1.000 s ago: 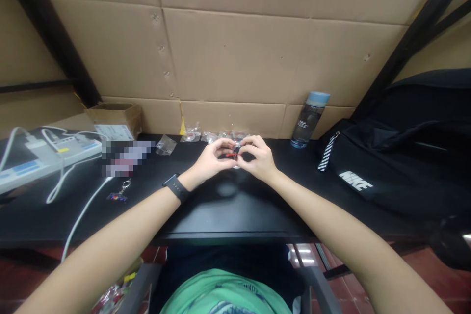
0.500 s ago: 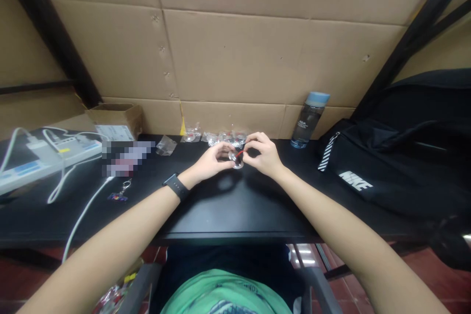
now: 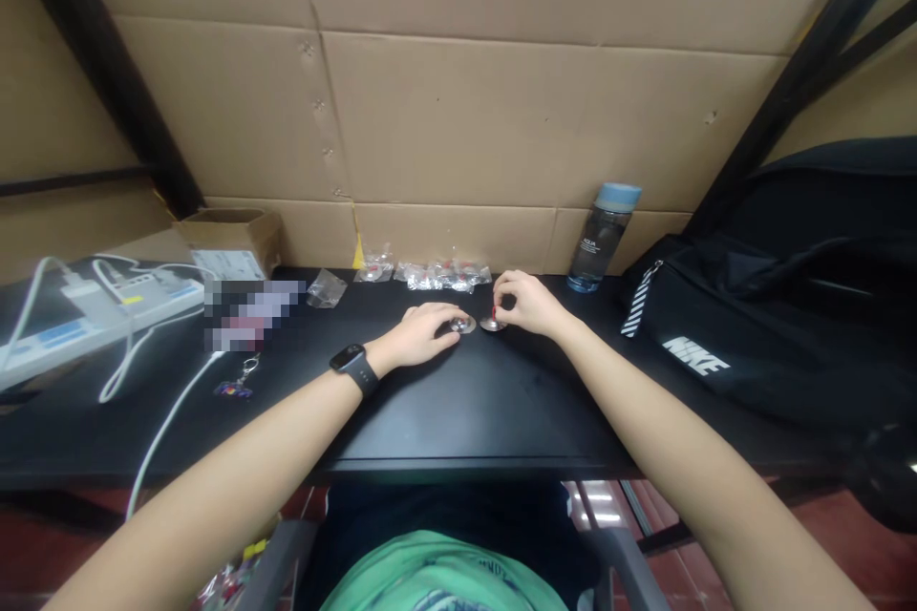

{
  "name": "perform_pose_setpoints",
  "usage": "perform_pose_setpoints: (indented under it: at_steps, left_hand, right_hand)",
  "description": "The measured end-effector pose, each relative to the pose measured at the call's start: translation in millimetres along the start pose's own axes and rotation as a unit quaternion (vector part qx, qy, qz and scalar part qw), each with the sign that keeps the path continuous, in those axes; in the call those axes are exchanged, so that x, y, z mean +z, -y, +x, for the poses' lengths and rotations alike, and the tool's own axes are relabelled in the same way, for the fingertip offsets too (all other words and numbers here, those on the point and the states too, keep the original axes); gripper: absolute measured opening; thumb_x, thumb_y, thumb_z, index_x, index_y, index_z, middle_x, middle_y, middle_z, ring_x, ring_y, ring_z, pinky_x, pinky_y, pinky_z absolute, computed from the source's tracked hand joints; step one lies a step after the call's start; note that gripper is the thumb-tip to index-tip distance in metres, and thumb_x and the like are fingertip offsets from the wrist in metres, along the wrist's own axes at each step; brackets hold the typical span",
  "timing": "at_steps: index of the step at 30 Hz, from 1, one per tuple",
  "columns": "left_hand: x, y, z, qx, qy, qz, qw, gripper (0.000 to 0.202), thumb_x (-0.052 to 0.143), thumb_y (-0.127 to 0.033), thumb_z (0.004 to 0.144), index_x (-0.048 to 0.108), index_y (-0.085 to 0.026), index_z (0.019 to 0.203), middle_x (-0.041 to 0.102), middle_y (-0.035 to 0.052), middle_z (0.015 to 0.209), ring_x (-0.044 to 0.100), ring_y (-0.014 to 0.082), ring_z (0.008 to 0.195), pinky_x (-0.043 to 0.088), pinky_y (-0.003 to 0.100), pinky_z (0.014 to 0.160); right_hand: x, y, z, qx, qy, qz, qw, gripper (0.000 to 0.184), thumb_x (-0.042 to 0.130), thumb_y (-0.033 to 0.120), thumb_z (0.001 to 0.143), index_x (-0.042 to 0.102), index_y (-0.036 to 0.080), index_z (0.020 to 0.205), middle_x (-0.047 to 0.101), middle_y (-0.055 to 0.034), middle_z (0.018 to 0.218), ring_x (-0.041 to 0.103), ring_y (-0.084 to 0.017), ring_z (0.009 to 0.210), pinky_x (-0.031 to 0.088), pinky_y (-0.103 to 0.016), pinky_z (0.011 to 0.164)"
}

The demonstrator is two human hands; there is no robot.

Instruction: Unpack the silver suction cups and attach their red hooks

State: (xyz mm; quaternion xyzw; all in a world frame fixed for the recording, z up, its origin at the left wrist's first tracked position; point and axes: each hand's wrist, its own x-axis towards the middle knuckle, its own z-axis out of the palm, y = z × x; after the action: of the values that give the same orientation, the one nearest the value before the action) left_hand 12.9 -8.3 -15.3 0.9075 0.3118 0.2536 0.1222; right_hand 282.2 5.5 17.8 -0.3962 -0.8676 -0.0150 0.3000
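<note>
Both hands rest low on the black desk. My left hand, with a dark watch on its wrist, lies fingers-down on a small round clear disc. My right hand pinches a small red piece that touches a second clear disc lying on the desk just right of the first. Behind the hands, several small clear bags with red and white parts lie in a row against the cardboard wall.
A water bottle stands at the back right, beside a black bag. A power strip with white cables, a cardboard box and a keychain are on the left. Cardboard panels close off the back.
Both hands came down from holding the piece together above the desk. The two discs now lie side by side on the desk, one under each hand.
</note>
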Motion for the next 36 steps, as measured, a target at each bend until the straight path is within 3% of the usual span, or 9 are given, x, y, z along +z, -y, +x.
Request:
perform_pose_setpoints:
  at_steps: [6, 12, 18, 24, 31, 36]
  left_hand:
    - [2.0, 3, 0, 0.005, -0.015, 0.005, 1.0, 0.035, 0.055, -0.031, 0.095, 0.066, -0.027, 0.128, 0.066, 0.0065, 0.133, 0.057, 0.0241, 0.125, 0.041, 0.04, 0.108]
    - [-10.1, -1, 2, 0.022, -0.059, -0.032, 0.997, 0.025, 0.054, -0.025, 0.095, 0.075, -0.025, 0.109, 0.074, 0.0045, 0.111, 0.067, 0.0212, 0.105, 0.047, 0.034, 0.099]
    - [-13.2, 3, 2, 0.006, -0.063, 0.001, 0.998, 0.02, 0.06, -0.022, 0.09, 0.079, -0.026, 0.093, 0.077, 0.002, 0.095, 0.068, 0.0214, 0.092, 0.049, 0.033, 0.091]
    - [-14.1, 1, 0, -0.006, -0.055, 0.017, 0.998, 0.017, 0.062, -0.018, 0.087, 0.077, -0.026, 0.091, 0.076, 0.0009, 0.091, 0.068, 0.0208, 0.089, 0.049, 0.031, 0.086]
    - [-12.8, 1, -2, -0.018, -0.047, 0.027, 0.998, 0.025, 0.06, -0.019, 0.088, 0.068, -0.027, 0.11, 0.074, 0.0012, 0.095, 0.068, 0.0207, 0.09, 0.046, 0.032, 0.087]
    - [-16.8, -2, -4, 0.006, -0.022, 0.118, 0.993, 0.02, 0.055, -0.021, 0.091, 0.072, -0.026, 0.099, 0.073, 0.0033, 0.093, 0.064, 0.0216, 0.092, 0.039, 0.034, 0.088]
  right_hand:
    - [-1, -5, -1, 0.014, 0.027, -0.001, 1.0, 0.008, 0.074, 0.013, 0.071, 0.069, 0.019, 0.07, 0.066, -0.0026, 0.086, 0.062, -0.018, 0.083, 0.048, -0.03, 0.079]
    - [-5, -7, -1, 0.011, 0.044, 0.021, 0.999, 0.003, 0.072, 0.016, 0.075, 0.072, 0.019, 0.077, 0.068, -0.0016, 0.082, 0.062, -0.015, 0.074, 0.047, -0.027, 0.072]
    - [-1, -9, -3, 0.023, 0.05, 0.039, 0.998, 0.019, 0.075, 0.018, 0.075, 0.076, 0.02, 0.094, 0.072, -0.0027, 0.086, 0.065, -0.016, 0.074, 0.05, -0.028, 0.069]
    - [6, -6, -4, -0.007, 0.095, 0.049, 0.994, 0.03, 0.067, 0.017, 0.085, 0.074, 0.021, 0.114, 0.075, -0.0065, 0.103, 0.07, -0.018, 0.086, 0.054, -0.031, 0.08]
    - [11, -6, -2, -0.042, 0.114, 0.016, 0.992, 0.019, 0.059, 0.022, 0.094, 0.077, 0.023, 0.101, 0.075, -0.0055, 0.097, 0.069, -0.02, 0.092, 0.053, -0.032, 0.085]
    - [10, -5, -3, -0.049, 0.108, 0.038, 0.992, 0.015, 0.063, 0.022, 0.092, 0.076, 0.024, 0.1, 0.075, -0.0041, 0.096, 0.069, -0.019, 0.09, 0.052, -0.03, 0.085]
